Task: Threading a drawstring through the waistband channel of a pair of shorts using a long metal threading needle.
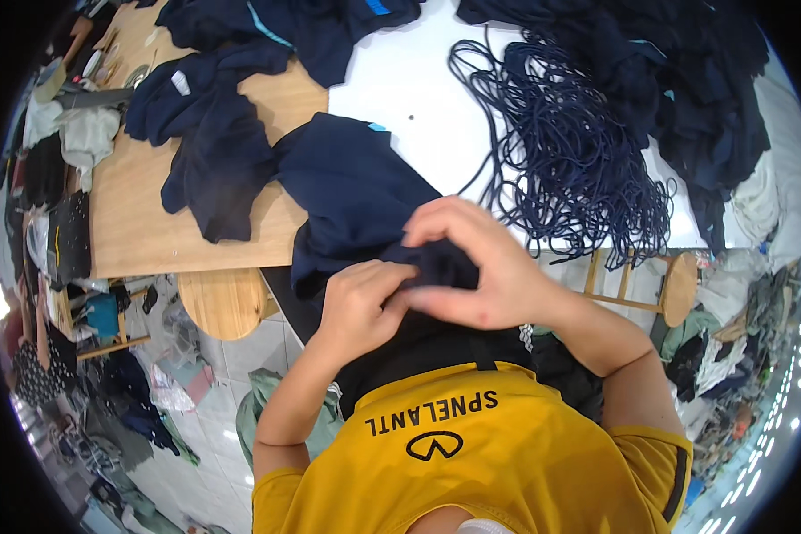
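Note:
A dark navy garment [351,182] with a small light-blue tab stretches from the table's near edge into my lap. My left hand [362,305] is closed on a bunched part of it, thumb and fingers pinched together. Just to the right, my right hand [489,267] curves around the same bunch, its thumb and fingers apart in a C shape. Motion blurs its fingertips slightly, and I see nothing gripped between them. The cloth between the two hands is dark, so its folds are hard to make out.
A big tangle of navy cord [570,151] lies on the white tabletop [392,80]. More navy garments [218,133] lie on the wooden tabletop [133,214] at left, and dark ones [703,98] at far right. Wooden stools [218,303] stand below; cloth heaps cover parts of the floor.

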The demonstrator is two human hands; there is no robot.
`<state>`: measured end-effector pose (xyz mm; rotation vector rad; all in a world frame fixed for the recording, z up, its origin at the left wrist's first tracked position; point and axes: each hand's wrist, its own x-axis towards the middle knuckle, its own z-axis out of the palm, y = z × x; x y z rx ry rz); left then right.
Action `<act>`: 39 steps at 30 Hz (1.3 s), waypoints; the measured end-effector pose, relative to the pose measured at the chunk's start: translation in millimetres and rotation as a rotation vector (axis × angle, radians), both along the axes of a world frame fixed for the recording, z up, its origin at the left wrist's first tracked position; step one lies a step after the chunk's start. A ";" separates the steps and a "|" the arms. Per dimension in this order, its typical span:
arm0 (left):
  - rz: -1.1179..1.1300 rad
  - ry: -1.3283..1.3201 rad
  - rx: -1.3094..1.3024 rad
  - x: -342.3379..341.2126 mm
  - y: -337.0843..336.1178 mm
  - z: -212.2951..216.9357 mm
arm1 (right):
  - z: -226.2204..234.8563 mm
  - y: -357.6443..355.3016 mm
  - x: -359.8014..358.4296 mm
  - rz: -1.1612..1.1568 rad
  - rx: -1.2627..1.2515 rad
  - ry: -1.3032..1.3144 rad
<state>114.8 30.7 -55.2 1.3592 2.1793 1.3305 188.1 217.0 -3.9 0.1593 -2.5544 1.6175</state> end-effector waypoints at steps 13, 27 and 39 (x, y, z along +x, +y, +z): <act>0.382 0.921 -0.138 -80.7 -102.4 44.3 | -82.4 70.3 55.8 -0.408 0.895 -0.392; 0.551 0.511 0.317 -23.3 37.9 -6.3 | 26.9 35.3 15.9 -0.310 0.130 -0.046; -0.358 -1.077 -0.128 -55.5 -53.4 5.1 | 7.2 68.8 37.3 -0.234 -0.268 -0.285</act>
